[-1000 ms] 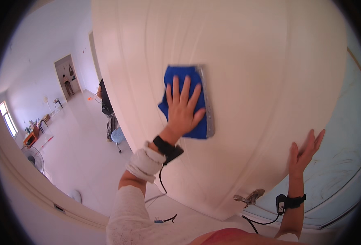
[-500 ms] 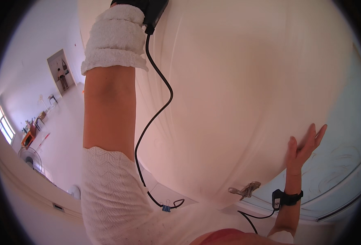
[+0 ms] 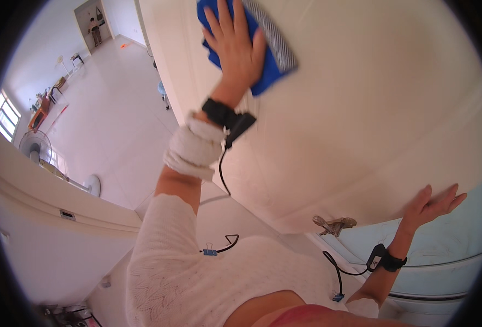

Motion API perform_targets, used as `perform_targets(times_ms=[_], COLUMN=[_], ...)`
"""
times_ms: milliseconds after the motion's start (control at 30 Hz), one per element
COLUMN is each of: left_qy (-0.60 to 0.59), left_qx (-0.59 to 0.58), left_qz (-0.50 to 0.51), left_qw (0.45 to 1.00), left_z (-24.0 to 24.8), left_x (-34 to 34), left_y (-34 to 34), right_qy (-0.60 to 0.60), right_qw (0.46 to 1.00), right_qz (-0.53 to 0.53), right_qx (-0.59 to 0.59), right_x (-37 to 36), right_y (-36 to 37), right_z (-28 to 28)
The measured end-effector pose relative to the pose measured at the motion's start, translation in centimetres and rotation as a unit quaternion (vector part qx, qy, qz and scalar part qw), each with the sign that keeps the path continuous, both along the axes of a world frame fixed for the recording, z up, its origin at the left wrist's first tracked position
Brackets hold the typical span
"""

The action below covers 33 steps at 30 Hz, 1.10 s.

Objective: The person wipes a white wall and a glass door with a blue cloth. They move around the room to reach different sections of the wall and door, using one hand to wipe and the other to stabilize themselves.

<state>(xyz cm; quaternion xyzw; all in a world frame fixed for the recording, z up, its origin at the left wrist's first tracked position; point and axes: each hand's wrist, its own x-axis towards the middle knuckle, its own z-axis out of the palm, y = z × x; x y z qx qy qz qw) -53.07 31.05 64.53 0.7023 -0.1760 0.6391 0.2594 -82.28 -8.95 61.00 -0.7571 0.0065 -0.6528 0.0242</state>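
My left hand [image 3: 235,52] lies flat with spread fingers on a blue cloth [image 3: 272,76], pressing it against the cream door [image 3: 350,109] high up. A grey, finely striped strip runs along the cloth's right side. Lower right, my right hand [image 3: 430,209] is open beside the door's edge, its fingers stretched out; whether it touches the door I cannot tell. A metal door handle [image 3: 334,225] sits low on the door, left of that hand. Black straps with small boxes and cables are on both wrists, and a rolled white cuff [image 3: 194,147] is on my left forearm.
To the left, a doorway frame [image 3: 61,204] opens onto a room with a tiled floor [image 3: 118,109]. A standing fan [image 3: 36,147] is just beyond it. A person [image 3: 94,31] stands in a far doorway. Pale blue glass panels [image 3: 448,240] are at the right.
My left hand and the blue cloth have come down into view from the upper edge. The door now sits further right, showing more of the room. My right hand has shifted slightly right and down.
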Motion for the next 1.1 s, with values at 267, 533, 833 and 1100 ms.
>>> perform_targets(times_ms=[267, 533, 833, 1100], left_qy=[0.131, 0.036, -0.038, -0.013], left_qx=[0.026, -0.007, 0.075, 0.074], left_qz=[-0.087, -0.034, 0.148, 0.286], left_qw=[0.987, 0.999, 0.985, 0.955], left_z=[-22.0, -3.0, 27.8, 24.3], left_x=[-3.9, 1.9, 8.1, 22.6], left_y=[0.9, 2.7, 6.1, 20.0], right_qy=[0.003, -0.006, -0.023, -0.014], right_qw=[1.0, 1.0, 1.0, 0.999], right_qz=[-0.011, 0.016, -0.002, -0.046], right_qx=[-0.002, 0.019, 0.006, 0.011], right_x=[-0.1, 0.1, 0.1, 0.3], right_y=[-0.4, -0.4, -0.3, -0.4], right_z=[-0.5, -1.0, -1.2, -1.4])
